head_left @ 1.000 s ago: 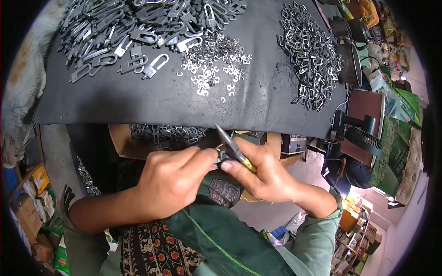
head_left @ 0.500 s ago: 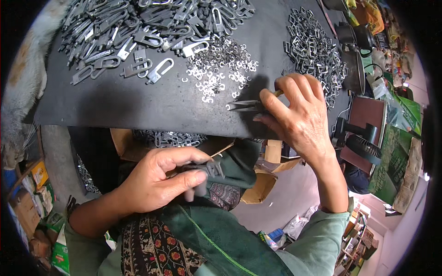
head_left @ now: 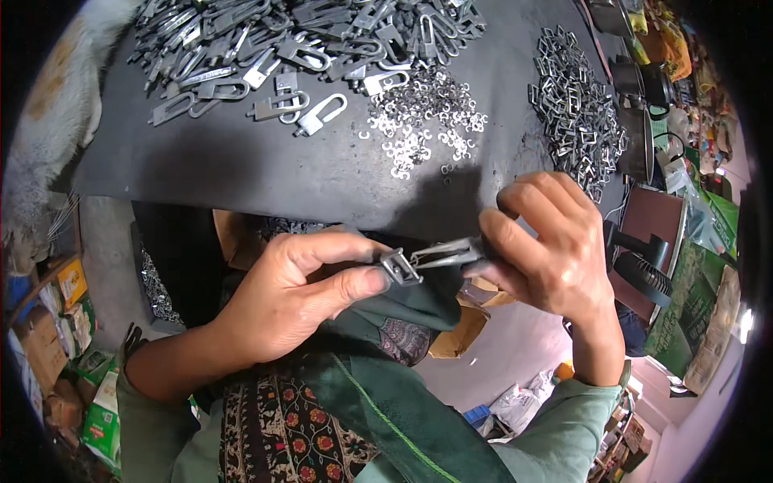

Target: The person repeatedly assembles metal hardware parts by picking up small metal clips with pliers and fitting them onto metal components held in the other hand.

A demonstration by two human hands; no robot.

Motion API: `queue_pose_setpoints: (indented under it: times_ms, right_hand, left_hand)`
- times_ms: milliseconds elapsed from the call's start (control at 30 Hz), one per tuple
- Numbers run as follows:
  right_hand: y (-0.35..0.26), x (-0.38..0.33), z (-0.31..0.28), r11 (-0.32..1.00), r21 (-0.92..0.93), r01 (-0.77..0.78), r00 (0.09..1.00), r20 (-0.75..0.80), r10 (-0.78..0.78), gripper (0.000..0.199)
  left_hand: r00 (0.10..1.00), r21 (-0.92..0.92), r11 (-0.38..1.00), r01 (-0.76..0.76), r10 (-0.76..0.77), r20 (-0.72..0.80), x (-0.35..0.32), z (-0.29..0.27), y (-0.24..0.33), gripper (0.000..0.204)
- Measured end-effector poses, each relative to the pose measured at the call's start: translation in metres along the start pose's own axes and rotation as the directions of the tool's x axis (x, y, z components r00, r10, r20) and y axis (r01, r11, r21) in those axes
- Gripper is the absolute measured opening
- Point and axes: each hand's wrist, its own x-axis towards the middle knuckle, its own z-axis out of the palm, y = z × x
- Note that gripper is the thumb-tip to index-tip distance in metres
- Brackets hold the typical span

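My left hand [head_left: 282,302] is closed, thumb and fingers pinching a grey metal fitting [head_left: 400,268] with a rectangular frame at its end, just off the table's near edge. In my right hand [head_left: 560,241] is a pair of slim-nosed pliers [head_left: 451,253], their tips pointing left and meeting the fitting's frame. A tiny ring-like piece seems to sit at the tips, too small to make out surely. My right fingers hide the plier handles. Small C-shaped clips [head_left: 411,149] lie in a loose heap on the dark table [head_left: 282,173] beyond my hands.
A big pile of U-shaped metal shackles [head_left: 322,105] spreads over the far left of the table. Rectangular metal links [head_left: 576,113] are heaped at the right. A small black fan [head_left: 644,270] stands to the right; a white-and-tan furry animal [head_left: 60,105] lies along the left edge.
The pliers have left the table by the clips and come down to the fitting. My left hand has lifted slightly and turned the fitting so its frame faces up. The view has shifted a little.
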Motion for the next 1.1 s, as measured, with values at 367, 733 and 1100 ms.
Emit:
queue_pose_setpoints:
  times_ms: [367, 733, 1100]
  right_hand:
    - [-0.017, 0.004, -0.005, 0.999, 0.035, -0.016, 0.999, 0.031, 0.015, 0.036]
    - [-0.041, -0.003, 0.001, 0.997, 0.063, -0.048, 0.999, 0.002, 0.048, 0.037]
    - [-0.069, -0.026, 0.038, 0.936, 0.142, -0.322, 0.946, 0.065, 0.316, 0.027]
  left_hand:
    - [0.993, 0.017, 0.993, -0.113, 0.113, 0.017, 0.001, 0.005, -0.003, 0.017]
    - [0.941, 0.491, 0.806, -0.331, 0.324, 0.102, -0.018, -0.004, 0.010, 0.019]
    - [0.494, 0.972, -0.197, 0.129, 0.863, 0.109, 0.047, -0.046, 0.059, 0.037]
